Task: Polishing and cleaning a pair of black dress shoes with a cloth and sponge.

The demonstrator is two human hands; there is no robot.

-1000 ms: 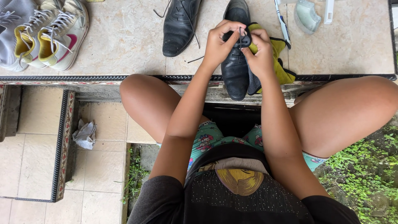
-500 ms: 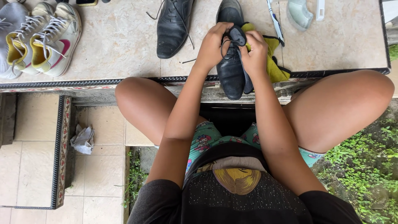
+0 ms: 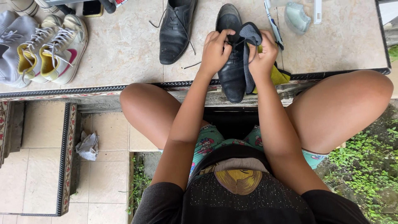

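Two hands at work: left hand (image 3: 214,49) grips the black shoe (image 3: 232,62), right hand (image 3: 265,52) clutches a grey cloth (image 3: 248,35); second shoe (image 3: 176,31) lies untouched, far left.

Black leather shoe (image 3: 233,70), toe pointing away, flat on the desk (image 3: 124,45) beneath the fingers (image 3: 224,39); dark grey cloth (image 3: 248,37) draped over its laced top, pinched between fingers.
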